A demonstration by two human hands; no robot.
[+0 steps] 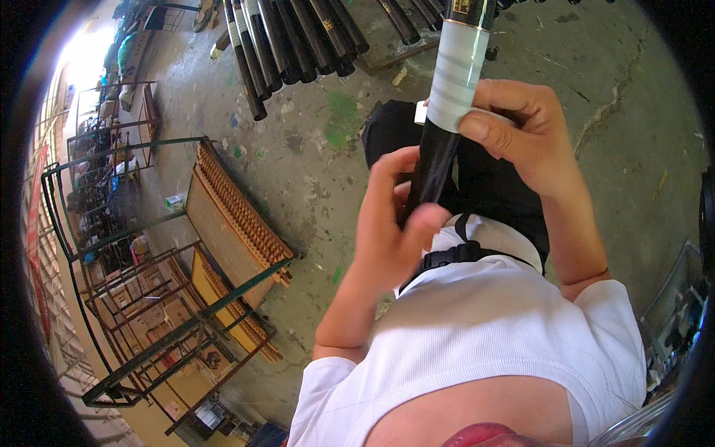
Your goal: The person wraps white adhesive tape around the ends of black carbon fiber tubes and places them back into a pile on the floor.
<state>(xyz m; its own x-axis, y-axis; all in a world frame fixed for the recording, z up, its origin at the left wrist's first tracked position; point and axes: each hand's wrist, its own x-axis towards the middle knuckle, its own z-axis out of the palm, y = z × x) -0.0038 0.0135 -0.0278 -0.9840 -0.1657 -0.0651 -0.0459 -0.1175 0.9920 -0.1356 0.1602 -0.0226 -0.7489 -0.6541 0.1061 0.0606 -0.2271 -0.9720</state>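
A glossy black pole (436, 160) slants up from my lap, with a broad band of translucent white wrap (454, 74) around it and gold marking above the band. My left hand (391, 223) curls around the black lower end, thumb in front. At the band's lower edge, my right hand (518, 123) grips the pole, its thumb pressing the front and its fingers partly hidden behind. A small white piece (421, 112) sticks out on the pole's left side; what it is I cannot make out.
Several similar black poles (298, 45) lie together at the far left, some with white bands. Left of me stands a green metal frame (141, 357), beside a wooden rack (238, 216) edged with rows of round pegs. The concrete floor (313, 171) is stained and cracked.
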